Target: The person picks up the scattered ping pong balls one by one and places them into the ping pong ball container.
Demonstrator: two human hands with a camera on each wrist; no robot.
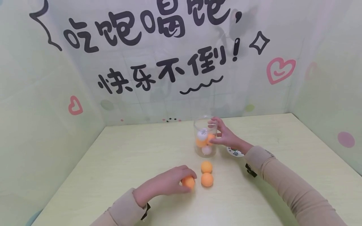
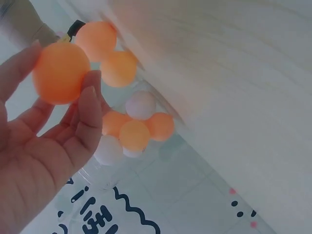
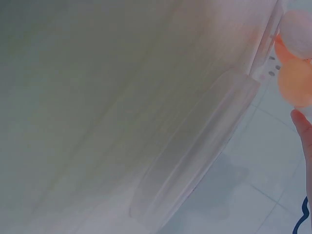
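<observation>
My left hand (image 1: pixel 167 182) pinches an orange ping-pong ball (image 1: pixel 188 182) between thumb and fingers, close over the table. In the left wrist view the ball (image 2: pixel 61 73) sits at the fingertips. To its right, two orange ping-pong balls (image 1: pixel 207 180) lie one behind the other on the table. Behind them stands a clear round jar (image 1: pixel 205 125), upright and without a cover, holding several white and orange balls (image 1: pixel 202 135). My right hand (image 1: pixel 226 135) grips the jar's right side, thumb in front and fingers round the back. The right wrist view catches only a fingertip (image 3: pixel 302 124) near the balls.
A flat round disc with a printed pattern (image 1: pixel 234 152) lies on the table right of the jar, partly covered by the right sleeve. The pale wood table (image 1: pixel 135 147) ends at a printed fabric backdrop (image 1: pixel 158 106), with side panels left and right.
</observation>
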